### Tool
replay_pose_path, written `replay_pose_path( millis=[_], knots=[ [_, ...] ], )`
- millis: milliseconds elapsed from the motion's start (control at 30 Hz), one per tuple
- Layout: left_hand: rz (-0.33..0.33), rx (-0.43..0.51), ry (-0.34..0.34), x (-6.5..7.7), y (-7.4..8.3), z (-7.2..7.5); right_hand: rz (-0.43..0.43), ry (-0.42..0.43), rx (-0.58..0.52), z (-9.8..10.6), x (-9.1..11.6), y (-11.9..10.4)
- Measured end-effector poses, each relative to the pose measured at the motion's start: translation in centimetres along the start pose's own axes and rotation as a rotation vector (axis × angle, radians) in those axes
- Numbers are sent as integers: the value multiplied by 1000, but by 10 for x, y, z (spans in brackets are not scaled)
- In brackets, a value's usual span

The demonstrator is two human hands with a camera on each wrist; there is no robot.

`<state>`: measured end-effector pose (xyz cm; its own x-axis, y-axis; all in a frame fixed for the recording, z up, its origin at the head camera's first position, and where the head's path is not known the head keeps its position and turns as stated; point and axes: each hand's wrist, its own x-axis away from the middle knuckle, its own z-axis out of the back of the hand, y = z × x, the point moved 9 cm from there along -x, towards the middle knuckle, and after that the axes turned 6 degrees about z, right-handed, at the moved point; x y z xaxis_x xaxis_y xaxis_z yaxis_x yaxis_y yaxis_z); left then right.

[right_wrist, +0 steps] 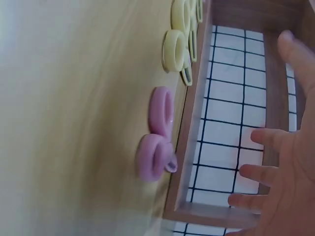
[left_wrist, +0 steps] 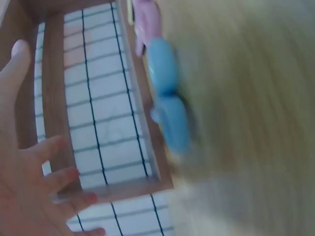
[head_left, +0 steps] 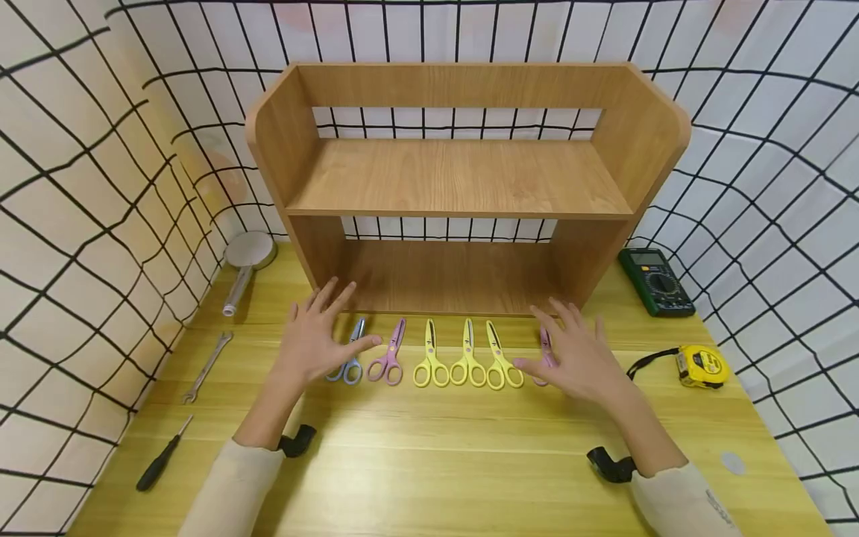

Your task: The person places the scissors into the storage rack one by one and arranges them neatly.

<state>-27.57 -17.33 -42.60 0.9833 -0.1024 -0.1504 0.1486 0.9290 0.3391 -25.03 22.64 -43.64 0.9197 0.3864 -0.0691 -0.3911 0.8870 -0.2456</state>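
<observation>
A row of scissors lies along the front of the wooden shelf (head_left: 463, 179). From left to right come blue scissors (head_left: 353, 365), pink scissors (head_left: 389, 359), three yellow scissors (head_left: 467, 364) and another pink pair (head_left: 546, 344). My left hand (head_left: 315, 339) is spread above the blue scissors, and its thumb overlaps them in the head view. Fingers splayed, my right hand (head_left: 580, 358) hovers over the rightmost pink scissors and partly hides them. Both hands hold nothing. The left wrist view shows the blue handles (left_wrist: 170, 98); the right wrist view shows the pink handles (right_wrist: 157, 137).
On the left lie a round tool with a handle (head_left: 250, 257), a wrench (head_left: 208, 367) and a screwdriver (head_left: 164, 455). A green multimeter (head_left: 656, 283), a yellow tape measure (head_left: 702, 366) and a pale disc (head_left: 733, 463) are on the right. Grid-patterned cloth (head_left: 772, 149) surrounds the table.
</observation>
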Motion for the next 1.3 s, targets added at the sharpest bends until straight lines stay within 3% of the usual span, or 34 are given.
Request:
replay_pose_path(
  millis=[233, 367, 467, 700, 900, 1100, 1300],
  knots=[
    [57, 269, 171, 0, -30, 23, 9, 59, -140, 0, 25, 11],
    [72, 364, 319, -1, -44, 35, -38, 75, -231, -8, 37, 19],
    [90, 430, 380, -3, -52, 39, -59, 90, -279, -14, 42, 23],
    [215, 612, 384, -13, -71, 34, -97, 59, -296, -25, 47, 28],
    [301, 647, 350, -22, -82, 25, -141, 37, -306, -30, 49, 31],
    [382, 721, 339, -25, -91, 17, -238, 43, -336, -32, 47, 38],
    [436, 902, 329, -27, -96, 7, -292, 87, -430, -23, 45, 40]
  ],
)
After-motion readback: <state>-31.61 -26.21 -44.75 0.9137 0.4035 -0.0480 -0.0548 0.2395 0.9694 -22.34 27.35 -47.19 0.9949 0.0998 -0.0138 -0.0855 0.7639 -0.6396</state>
